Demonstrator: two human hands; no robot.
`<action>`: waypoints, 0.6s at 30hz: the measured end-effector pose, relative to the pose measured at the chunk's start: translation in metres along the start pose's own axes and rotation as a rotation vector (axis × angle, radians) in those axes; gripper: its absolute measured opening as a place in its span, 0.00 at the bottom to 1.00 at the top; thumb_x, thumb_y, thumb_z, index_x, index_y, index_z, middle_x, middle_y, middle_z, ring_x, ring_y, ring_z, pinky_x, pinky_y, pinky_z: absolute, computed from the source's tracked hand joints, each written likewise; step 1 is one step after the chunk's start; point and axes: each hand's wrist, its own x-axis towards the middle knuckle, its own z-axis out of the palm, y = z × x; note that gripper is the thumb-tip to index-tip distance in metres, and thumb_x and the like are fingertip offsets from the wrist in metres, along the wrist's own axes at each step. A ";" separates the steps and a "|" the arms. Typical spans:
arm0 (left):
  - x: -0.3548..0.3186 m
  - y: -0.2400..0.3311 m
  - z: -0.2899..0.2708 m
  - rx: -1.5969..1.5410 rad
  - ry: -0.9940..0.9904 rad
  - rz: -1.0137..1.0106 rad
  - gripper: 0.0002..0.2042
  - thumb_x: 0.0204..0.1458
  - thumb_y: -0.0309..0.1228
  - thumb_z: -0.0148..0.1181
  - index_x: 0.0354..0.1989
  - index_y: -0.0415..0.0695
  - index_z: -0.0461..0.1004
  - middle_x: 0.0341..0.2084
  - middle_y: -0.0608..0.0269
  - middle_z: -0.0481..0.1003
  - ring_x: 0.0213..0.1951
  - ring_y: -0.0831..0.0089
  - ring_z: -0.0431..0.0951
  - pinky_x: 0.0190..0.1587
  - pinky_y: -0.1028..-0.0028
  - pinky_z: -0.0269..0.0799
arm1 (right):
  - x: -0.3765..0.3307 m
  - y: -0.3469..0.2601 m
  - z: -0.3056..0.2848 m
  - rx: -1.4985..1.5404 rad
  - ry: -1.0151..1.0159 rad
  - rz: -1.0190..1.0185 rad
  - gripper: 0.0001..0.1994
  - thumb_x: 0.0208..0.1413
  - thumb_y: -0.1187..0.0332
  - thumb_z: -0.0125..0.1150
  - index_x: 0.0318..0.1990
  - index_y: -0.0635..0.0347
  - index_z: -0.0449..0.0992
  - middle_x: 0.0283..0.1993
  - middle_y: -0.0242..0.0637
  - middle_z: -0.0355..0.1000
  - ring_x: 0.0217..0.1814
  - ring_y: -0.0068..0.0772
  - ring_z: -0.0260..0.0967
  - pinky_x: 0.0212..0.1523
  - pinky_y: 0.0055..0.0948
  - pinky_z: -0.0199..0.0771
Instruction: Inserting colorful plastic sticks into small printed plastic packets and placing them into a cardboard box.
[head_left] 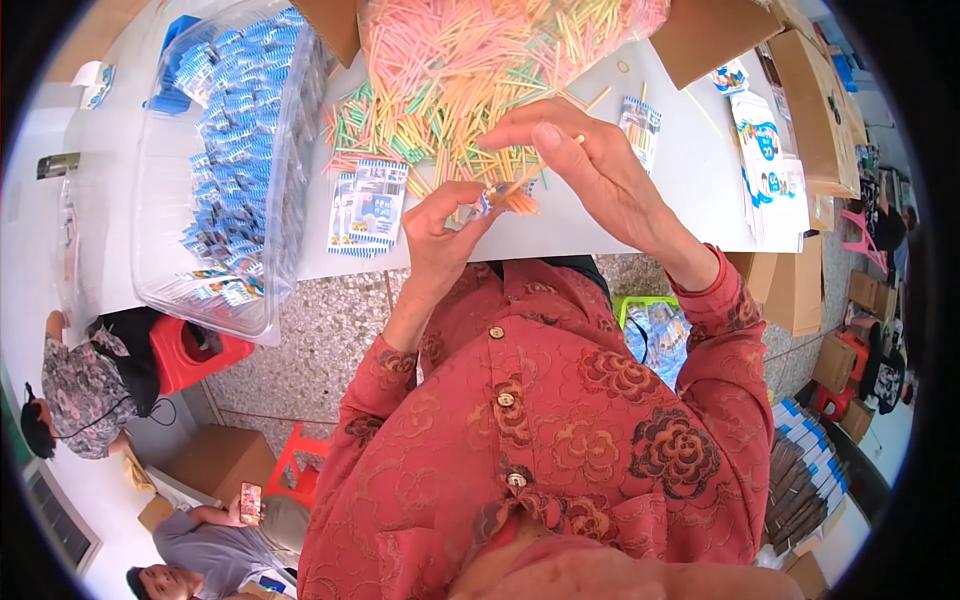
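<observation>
My left hand [445,220] pinches a small blue-and-white packet [486,203] between thumb and fingers, just over the table's near edge. Several orange candy-like sticks [522,204] poke out of it toward the right. My right hand [605,170] is raised beside it, with a thin pale stick [540,172] at its thumb and fingers that slants down to the packet. Beyond both hands lies a loose heap of pink, yellow and green sticks [440,135], spilling from a large clear bag [470,50]. Flat packets [372,205] lie stacked left of my left hand.
A clear plastic tub [150,230] of blue-and-white packets stands at the left. Another packet [640,125] lies to the right, near printed bags [765,160] and cardboard boxes [815,110]. Red stools [200,355] and other people are farther off; one holds a phone [250,503].
</observation>
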 end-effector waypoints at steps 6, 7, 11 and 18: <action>-0.002 0.000 -0.002 0.045 0.003 -0.024 0.08 0.41 0.18 0.66 0.31 0.35 0.76 0.29 0.62 0.78 0.31 0.76 0.77 0.34 0.78 0.71 | -0.004 -0.003 0.008 0.026 -0.053 0.008 0.20 0.66 0.58 0.41 0.47 0.63 0.76 0.51 0.42 0.68 0.54 0.36 0.64 0.55 0.32 0.63; -0.003 -0.001 -0.002 0.057 0.007 -0.019 0.09 0.40 0.18 0.66 0.31 0.35 0.76 0.29 0.62 0.78 0.31 0.77 0.77 0.34 0.78 0.71 | -0.004 -0.001 0.011 0.026 -0.052 0.009 0.20 0.66 0.58 0.41 0.47 0.63 0.76 0.51 0.42 0.68 0.54 0.36 0.64 0.55 0.32 0.63; -0.001 0.001 -0.002 0.038 0.008 0.051 0.07 0.43 0.19 0.65 0.32 0.38 0.76 0.26 0.68 0.77 0.28 0.84 0.73 0.32 0.82 0.68 | -0.002 0.016 0.020 -0.162 -0.136 -0.018 0.17 0.64 0.61 0.44 0.51 0.62 0.73 0.55 0.43 0.66 0.57 0.39 0.63 0.58 0.37 0.62; -0.004 0.003 -0.004 -0.059 0.023 -0.078 0.09 0.43 0.19 0.65 0.35 0.36 0.77 0.29 0.62 0.78 0.32 0.78 0.77 0.36 0.79 0.72 | 0.000 0.010 0.007 -0.064 -0.098 -0.124 0.20 0.61 0.65 0.49 0.59 0.60 0.65 0.59 0.46 0.63 0.63 0.44 0.59 0.61 0.37 0.59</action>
